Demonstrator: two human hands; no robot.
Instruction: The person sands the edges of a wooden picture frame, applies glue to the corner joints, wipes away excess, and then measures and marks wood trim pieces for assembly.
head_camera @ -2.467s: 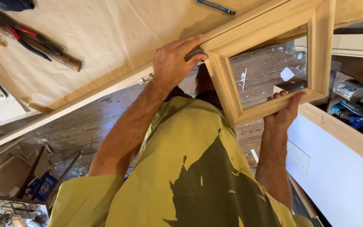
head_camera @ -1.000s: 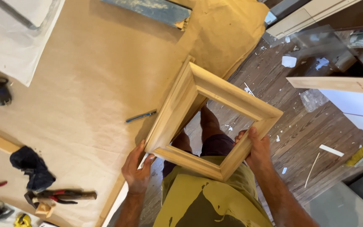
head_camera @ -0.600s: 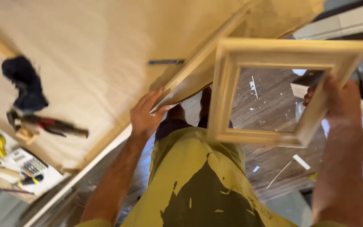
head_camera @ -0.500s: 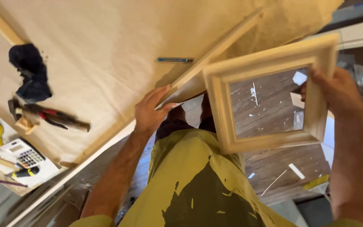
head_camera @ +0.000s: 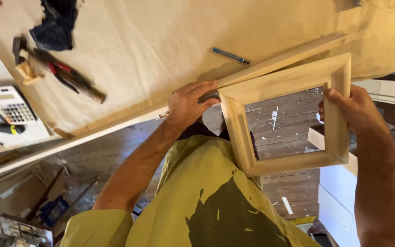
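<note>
An unfinished square wooden picture frame (head_camera: 243,132) is held upright in front of my yellow-green shirt, its top rail against the table edge. My left hand (head_camera: 187,104) rests on the table edge with its fingers curled onto the frame's upper left corner. My right hand (head_camera: 354,110) grips the frame's right rail, thumb on the inner edge. Through the opening I see the plank floor (head_camera: 284,128).
Brown paper (head_camera: 161,41) covers the table. On it lie a long wooden strip (head_camera: 293,55), a blue pen (head_camera: 229,55), a hammer and pliers (head_camera: 62,73) and a dark cloth (head_camera: 56,23). A calculator (head_camera: 8,106) sits at the left. White boards (head_camera: 344,201) stand at the lower right.
The frame has swung round between my hands and come level against the table edge. My left hand, off it half a second ago, now holds its corner.
</note>
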